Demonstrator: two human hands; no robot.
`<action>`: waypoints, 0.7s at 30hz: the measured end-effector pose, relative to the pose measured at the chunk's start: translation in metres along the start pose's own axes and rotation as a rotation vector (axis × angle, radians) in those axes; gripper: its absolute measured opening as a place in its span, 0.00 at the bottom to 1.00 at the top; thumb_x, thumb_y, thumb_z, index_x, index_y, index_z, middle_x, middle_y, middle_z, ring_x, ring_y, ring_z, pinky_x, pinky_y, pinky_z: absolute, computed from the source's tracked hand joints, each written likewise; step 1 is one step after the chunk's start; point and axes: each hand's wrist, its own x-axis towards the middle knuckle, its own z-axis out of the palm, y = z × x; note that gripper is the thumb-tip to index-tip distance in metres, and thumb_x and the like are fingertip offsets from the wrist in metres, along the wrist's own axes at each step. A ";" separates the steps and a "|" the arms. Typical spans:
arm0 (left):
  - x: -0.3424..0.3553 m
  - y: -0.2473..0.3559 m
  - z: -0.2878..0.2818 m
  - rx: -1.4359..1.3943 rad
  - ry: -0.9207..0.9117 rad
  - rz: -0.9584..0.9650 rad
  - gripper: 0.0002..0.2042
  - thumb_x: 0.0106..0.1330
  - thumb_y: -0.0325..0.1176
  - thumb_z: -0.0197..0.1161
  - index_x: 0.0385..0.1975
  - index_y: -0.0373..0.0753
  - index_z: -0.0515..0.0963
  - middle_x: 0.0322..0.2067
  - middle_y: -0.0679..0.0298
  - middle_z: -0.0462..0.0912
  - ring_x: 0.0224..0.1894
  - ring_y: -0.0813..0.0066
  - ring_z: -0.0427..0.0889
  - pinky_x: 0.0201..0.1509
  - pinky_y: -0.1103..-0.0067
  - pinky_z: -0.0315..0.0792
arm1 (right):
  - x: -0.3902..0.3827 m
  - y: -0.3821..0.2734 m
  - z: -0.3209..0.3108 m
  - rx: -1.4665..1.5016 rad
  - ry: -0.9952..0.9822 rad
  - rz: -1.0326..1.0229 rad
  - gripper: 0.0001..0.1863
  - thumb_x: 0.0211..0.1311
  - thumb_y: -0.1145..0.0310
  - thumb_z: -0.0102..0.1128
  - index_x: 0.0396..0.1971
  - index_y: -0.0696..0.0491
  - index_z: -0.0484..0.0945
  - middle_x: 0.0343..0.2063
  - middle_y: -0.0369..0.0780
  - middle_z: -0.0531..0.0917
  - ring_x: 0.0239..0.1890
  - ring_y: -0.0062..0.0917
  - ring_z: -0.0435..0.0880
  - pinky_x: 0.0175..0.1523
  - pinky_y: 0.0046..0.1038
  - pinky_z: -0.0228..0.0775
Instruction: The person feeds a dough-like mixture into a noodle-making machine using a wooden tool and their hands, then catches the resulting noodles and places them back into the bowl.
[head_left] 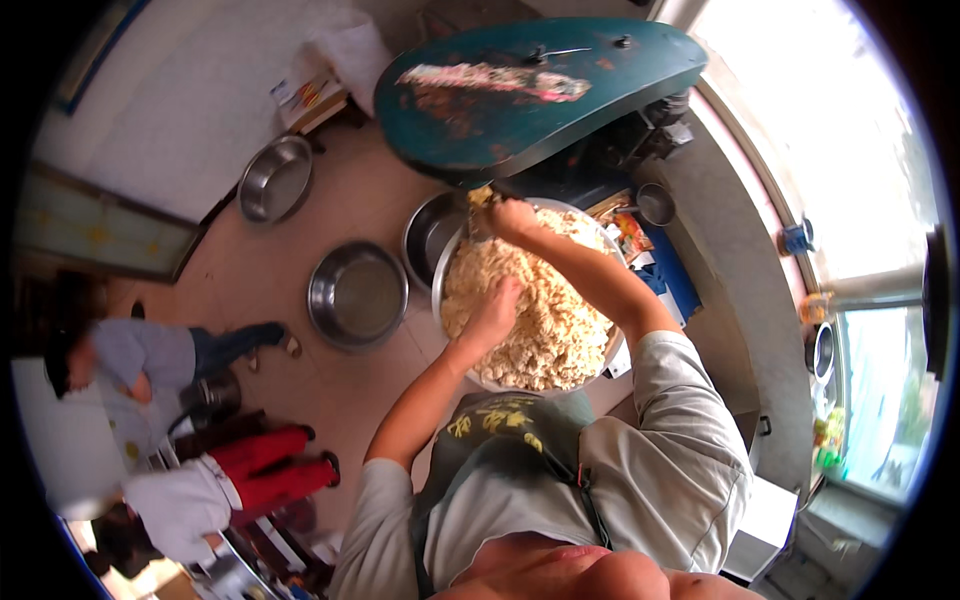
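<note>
A large metal basin holds a heap of pale, crumbly dough-like mixture in front of me. My left hand is in the heap at its left middle, fingers curled down and partly hidden. My right hand is closed at the basin's far edge, just below a green machine housing with chipped paint. It is at a yellowish, crusted metal part; what exactly it grips is unclear.
Steel basins stand on the floor to the left. Two other people are at the lower left. A small pot is right of the basin, and a windowsill with containers runs along the right.
</note>
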 end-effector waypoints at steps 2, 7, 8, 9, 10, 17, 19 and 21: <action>-0.007 0.005 0.004 -0.017 -0.049 -0.078 0.08 0.73 0.30 0.49 0.42 0.32 0.70 0.40 0.45 0.75 0.41 0.43 0.76 0.45 0.62 0.70 | 0.020 0.005 -0.004 -0.022 -0.039 0.006 0.25 0.66 0.47 0.50 0.29 0.53 0.86 0.31 0.51 0.86 0.36 0.45 0.87 0.43 0.44 0.79; -0.025 0.016 -0.018 0.061 -0.001 -0.144 0.07 0.74 0.31 0.49 0.43 0.35 0.71 0.41 0.47 0.76 0.43 0.44 0.79 0.44 0.61 0.72 | -0.004 -0.004 0.002 0.071 0.057 0.033 0.23 0.65 0.49 0.53 0.51 0.50 0.78 0.33 0.51 0.86 0.38 0.49 0.85 0.45 0.45 0.78; -0.023 0.017 -0.016 0.053 -0.006 -0.132 0.08 0.74 0.31 0.49 0.44 0.35 0.72 0.41 0.48 0.76 0.42 0.45 0.79 0.44 0.61 0.73 | -0.011 0.002 0.016 0.032 0.239 -0.036 0.25 0.65 0.48 0.53 0.51 0.51 0.79 0.34 0.52 0.86 0.40 0.48 0.86 0.46 0.45 0.78; -0.021 0.018 -0.014 0.045 -0.013 -0.119 0.08 0.74 0.31 0.49 0.44 0.35 0.72 0.41 0.48 0.76 0.42 0.45 0.79 0.45 0.61 0.73 | 0.001 0.012 0.019 -0.014 0.127 -0.019 0.25 0.66 0.48 0.52 0.51 0.52 0.78 0.34 0.52 0.86 0.40 0.48 0.86 0.46 0.45 0.77; -0.023 0.021 -0.011 0.034 -0.025 -0.115 0.08 0.74 0.31 0.50 0.45 0.35 0.73 0.41 0.48 0.76 0.42 0.46 0.79 0.45 0.62 0.73 | 0.017 0.018 0.018 -0.056 0.005 0.002 0.26 0.66 0.47 0.52 0.52 0.53 0.78 0.34 0.52 0.86 0.40 0.48 0.86 0.47 0.46 0.77; -0.029 0.021 -0.017 0.042 -0.072 -0.160 0.09 0.73 0.30 0.51 0.45 0.37 0.75 0.41 0.49 0.76 0.42 0.46 0.79 0.44 0.62 0.74 | -0.004 0.004 0.021 -0.005 0.179 -0.085 0.25 0.67 0.47 0.51 0.39 0.57 0.83 0.35 0.52 0.86 0.39 0.49 0.86 0.49 0.46 0.77; -0.025 0.016 -0.010 0.043 -0.076 -0.109 0.08 0.72 0.30 0.51 0.46 0.37 0.75 0.41 0.50 0.75 0.41 0.46 0.80 0.44 0.62 0.73 | 0.022 0.000 0.016 -0.071 0.021 -0.012 0.26 0.66 0.46 0.51 0.39 0.57 0.83 0.35 0.53 0.86 0.40 0.49 0.86 0.50 0.46 0.77; -0.023 0.017 -0.009 0.088 -0.061 -0.059 0.08 0.73 0.30 0.51 0.46 0.37 0.74 0.42 0.50 0.75 0.40 0.46 0.80 0.44 0.62 0.73 | 0.035 0.005 0.010 -0.062 -0.034 0.037 0.26 0.67 0.46 0.51 0.39 0.56 0.83 0.33 0.53 0.86 0.40 0.49 0.86 0.49 0.46 0.77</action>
